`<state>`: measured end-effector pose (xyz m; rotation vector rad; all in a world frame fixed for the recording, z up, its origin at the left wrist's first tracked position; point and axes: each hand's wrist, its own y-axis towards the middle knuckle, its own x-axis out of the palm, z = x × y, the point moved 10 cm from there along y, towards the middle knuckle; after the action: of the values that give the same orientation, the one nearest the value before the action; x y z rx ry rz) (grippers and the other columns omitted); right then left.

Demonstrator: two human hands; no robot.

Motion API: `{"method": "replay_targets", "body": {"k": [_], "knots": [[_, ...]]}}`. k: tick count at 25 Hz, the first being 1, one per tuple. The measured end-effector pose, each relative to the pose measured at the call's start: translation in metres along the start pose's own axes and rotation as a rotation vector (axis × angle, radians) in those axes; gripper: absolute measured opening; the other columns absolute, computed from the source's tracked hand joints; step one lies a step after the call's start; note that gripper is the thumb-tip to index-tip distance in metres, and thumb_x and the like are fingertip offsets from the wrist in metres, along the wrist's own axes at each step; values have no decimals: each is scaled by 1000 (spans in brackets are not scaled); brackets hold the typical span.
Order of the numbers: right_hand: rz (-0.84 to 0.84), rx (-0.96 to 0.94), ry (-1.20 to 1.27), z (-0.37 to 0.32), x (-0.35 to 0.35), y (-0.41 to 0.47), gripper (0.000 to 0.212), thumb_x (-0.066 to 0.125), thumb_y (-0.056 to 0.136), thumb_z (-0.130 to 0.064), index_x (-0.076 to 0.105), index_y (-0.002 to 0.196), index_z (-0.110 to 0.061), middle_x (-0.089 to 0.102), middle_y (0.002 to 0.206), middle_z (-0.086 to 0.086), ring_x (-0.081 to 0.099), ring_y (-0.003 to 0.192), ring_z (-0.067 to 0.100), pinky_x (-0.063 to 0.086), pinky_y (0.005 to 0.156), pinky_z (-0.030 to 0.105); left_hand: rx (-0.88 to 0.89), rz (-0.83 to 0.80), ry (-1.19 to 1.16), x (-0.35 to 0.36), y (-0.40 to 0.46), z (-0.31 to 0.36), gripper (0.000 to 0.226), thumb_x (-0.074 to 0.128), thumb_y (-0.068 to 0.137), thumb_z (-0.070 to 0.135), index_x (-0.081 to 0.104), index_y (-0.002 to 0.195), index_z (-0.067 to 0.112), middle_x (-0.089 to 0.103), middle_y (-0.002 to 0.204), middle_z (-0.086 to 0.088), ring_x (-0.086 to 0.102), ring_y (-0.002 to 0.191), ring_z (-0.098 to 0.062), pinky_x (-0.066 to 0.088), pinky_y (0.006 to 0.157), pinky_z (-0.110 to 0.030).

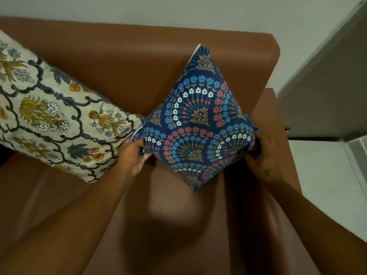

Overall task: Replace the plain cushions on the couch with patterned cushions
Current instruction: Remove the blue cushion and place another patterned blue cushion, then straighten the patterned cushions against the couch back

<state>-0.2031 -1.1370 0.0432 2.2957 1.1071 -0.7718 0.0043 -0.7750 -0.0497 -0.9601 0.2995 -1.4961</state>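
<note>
A dark blue cushion (200, 120) with red, blue and white flower fans stands on one corner on the brown leather couch (139, 62), leaning toward the backrest by the right armrest. My left hand (133, 155) grips its left corner. My right hand (262, 153) grips its right corner. Left of it a cream cushion (51, 116) with yellow plants and dark scrollwork leans against the backrest, its right tip touching the blue cushion. No plain cushion is in view.
The couch's right armrest (272, 108) runs just behind my right hand. Beyond it stands a grey cabinet or door panel (325, 92) on a pale floor (325, 185). A white wall (178, 10) rises behind the backrest.
</note>
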Motion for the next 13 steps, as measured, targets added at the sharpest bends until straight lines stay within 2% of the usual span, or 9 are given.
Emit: {"method": "replay_targets", "body": {"k": [3, 7, 8, 11, 13], "knots": [[-25, 70, 23, -1, 1, 18, 67, 77, 80, -4, 49, 140, -11, 49, 135, 21, 52, 124, 37, 48, 100, 59, -4, -5, -8, 11, 7, 7, 55, 50, 85, -14, 54, 138, 1, 64, 136, -19, 67, 118, -32, 66, 73, -42], [-55, 187, -139, -13, 0, 15, 75, 78, 81, -11, 44, 148, -15, 43, 144, 24, 43, 131, 45, 42, 105, 63, -43, 46, 47, 5, 6, 3, 22, 65, 91, -4, 64, 112, 4, 57, 141, -15, 65, 111, -26, 65, 66, -36], [-25, 188, -227, -21, -5, 9, 76, 76, 81, -13, 43, 149, -15, 40, 148, 26, 39, 134, 48, 40, 106, 63, -65, 59, 81, -3, 1, 1, 21, 69, 91, 4, 62, 111, 6, 53, 145, -14, 62, 117, -28, 64, 69, -37], [115, 87, -337, -77, -7, -20, 81, 71, 79, -17, 35, 152, -10, 24, 158, 30, 26, 144, 50, 29, 117, 56, -133, 125, 161, -67, -22, 3, 53, 75, 90, 28, 54, 137, 19, 35, 162, -14, 35, 147, -35, 53, 96, -49], [101, -10, -257, -134, 28, -44, 86, 74, 78, -12, 32, 152, -13, 18, 162, 22, 18, 150, 41, 27, 117, 49, -131, 202, 191, -129, -40, 14, 64, 77, 87, 36, 50, 144, 21, 34, 164, -11, 28, 151, -34, 49, 97, -52]]}}
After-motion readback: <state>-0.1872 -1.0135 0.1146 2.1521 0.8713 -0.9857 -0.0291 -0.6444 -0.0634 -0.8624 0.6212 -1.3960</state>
